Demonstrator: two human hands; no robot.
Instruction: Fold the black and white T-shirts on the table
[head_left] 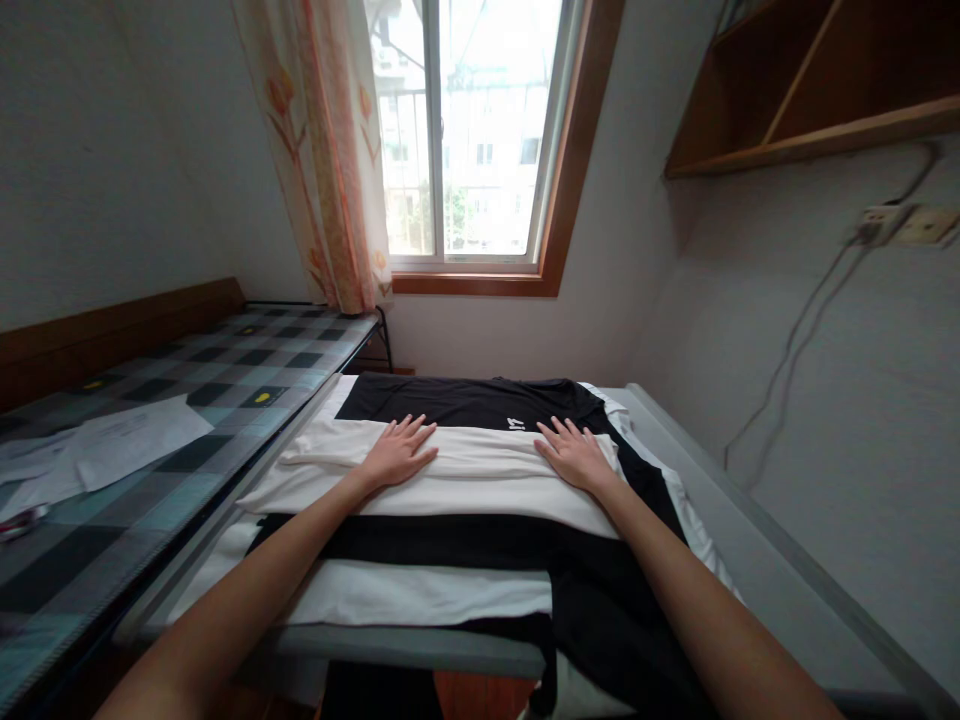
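My left hand (400, 452) lies flat with its fingers spread on a white folded part of a garment (480, 455). Level with it, my right hand (576, 455) rests palm down on the right end of the same white cloth, fingers apart. Beyond the fingertips stretches black cloth (457, 398) with a small white print. Nearer to me lie a black band of cloth (442, 540) and a strip of white cloth (420, 593). At the lower right, black fabric hangs over the front edge of the grey table (405, 645). Neither hand grips anything.
A bed with a checked mattress (187, 365) stands along the left, with paper sheets (142, 440) on it. Ahead are a window (480, 150) and a flowered curtain (330, 150). A wooden shelf (817, 135) and a cabled socket (879, 225) are on the right wall.
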